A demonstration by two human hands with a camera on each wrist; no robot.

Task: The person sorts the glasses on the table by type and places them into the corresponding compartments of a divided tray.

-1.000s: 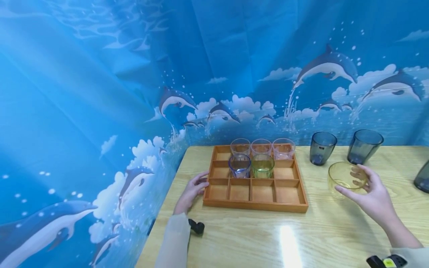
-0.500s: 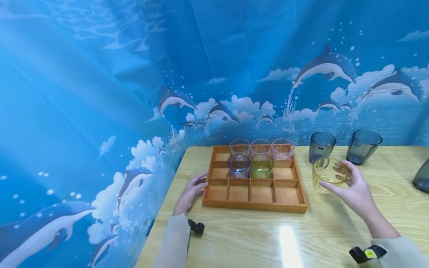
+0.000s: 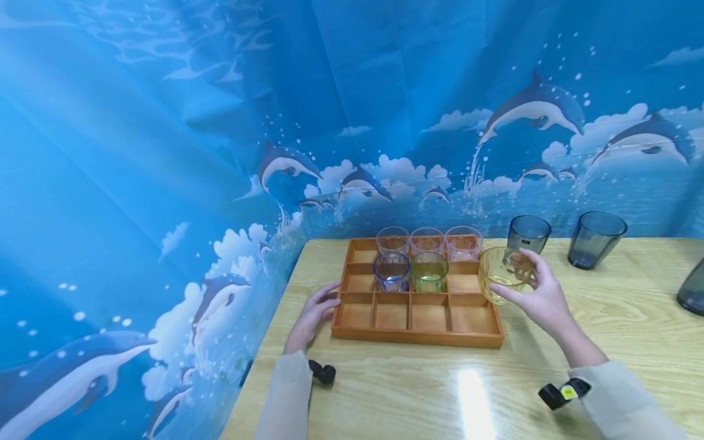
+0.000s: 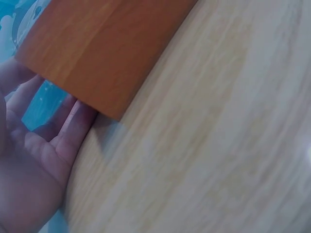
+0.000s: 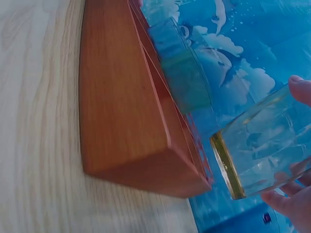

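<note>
Wooden and orange-brown, the divided tray sat on the pale tabletop with the left hand resting against its left wall, fingers straight and relaxed along the wood, gripping nothing. Beyond that hand's fingertips, inside the tray, stood a blue-tinted glass and a green glass, with three clear glasses in the row behind them. Further right, the right hand gripped a yellow glass, fingers curled round its side, holding it tilted in the air just above the tray's right edge. Behind that hand stood a grey tumbler, and to its right a second grey tumbler.
</note>
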